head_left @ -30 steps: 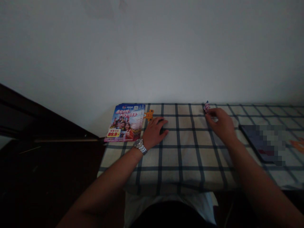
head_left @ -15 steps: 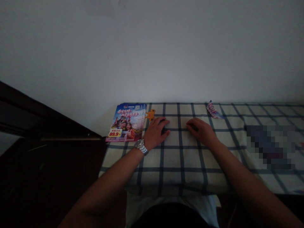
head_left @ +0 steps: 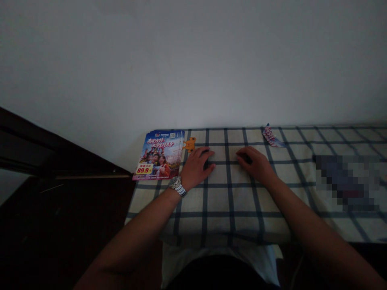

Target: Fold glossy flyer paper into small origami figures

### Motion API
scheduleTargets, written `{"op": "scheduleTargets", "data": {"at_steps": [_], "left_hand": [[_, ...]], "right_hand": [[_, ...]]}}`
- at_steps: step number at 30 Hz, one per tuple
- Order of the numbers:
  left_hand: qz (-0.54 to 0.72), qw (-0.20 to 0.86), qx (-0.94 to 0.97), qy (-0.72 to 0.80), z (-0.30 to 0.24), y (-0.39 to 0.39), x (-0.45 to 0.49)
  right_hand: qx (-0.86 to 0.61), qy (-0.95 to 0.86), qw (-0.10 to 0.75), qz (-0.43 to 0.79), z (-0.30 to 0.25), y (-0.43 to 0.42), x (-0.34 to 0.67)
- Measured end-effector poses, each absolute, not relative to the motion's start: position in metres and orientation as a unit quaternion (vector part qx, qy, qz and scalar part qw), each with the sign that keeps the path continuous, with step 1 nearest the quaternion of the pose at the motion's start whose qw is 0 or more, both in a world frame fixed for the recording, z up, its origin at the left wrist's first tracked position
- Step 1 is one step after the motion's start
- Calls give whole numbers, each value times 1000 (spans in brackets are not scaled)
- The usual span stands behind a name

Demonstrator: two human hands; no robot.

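Note:
Both my hands rest palm down on a blue-checked cream cloth point(head_left: 229, 201). My left hand point(head_left: 196, 168) holds nothing and lies just right of a stack of colourful travel brochures point(head_left: 159, 155), with a metal wristwatch point(head_left: 177, 185) on its wrist. An orange bear-shaped cutout point(head_left: 190, 144) sits beside the stack's top corner, just beyond my fingers. My right hand point(head_left: 252, 163) also holds nothing, with its fingers slightly curled. Beyond it, a small crumpled pink-and-blue packet point(head_left: 270, 137) lies at the cloth's far edge.
A pixelated dark flat object point(head_left: 346, 183) lies on the cloth at right. A white wall point(head_left: 193, 60) rises behind the far edge. Dark wooden furniture point(head_left: 60, 161) fills the lower left, and my white-clothed lap point(head_left: 217, 262) is below the near edge.
My right hand has left the packet at the far edge and come back left and nearer me. The packet now lies on the cloth, and my left hand has stayed put.

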State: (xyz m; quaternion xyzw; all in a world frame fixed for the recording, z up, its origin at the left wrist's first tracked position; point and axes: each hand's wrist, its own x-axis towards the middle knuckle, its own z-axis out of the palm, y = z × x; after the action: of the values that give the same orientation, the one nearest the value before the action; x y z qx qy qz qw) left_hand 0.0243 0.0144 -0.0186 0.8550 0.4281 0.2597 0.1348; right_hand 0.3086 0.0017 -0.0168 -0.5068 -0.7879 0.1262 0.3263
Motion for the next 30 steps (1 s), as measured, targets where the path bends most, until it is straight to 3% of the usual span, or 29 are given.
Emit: {"op": "scheduleTargets", "data": {"at_steps": [11,19,30], "left_hand": [[248,145,866,409,7,4,13],[230,127,873,411,41,-11,-60],[156,95,878,442,28,-18,-138]], "right_hand": [[-501,-786,332,141,-17,2,309],[-503,-784,333,146,-16,2,309],[-496,-785,338,150,-17,3,309]]}}
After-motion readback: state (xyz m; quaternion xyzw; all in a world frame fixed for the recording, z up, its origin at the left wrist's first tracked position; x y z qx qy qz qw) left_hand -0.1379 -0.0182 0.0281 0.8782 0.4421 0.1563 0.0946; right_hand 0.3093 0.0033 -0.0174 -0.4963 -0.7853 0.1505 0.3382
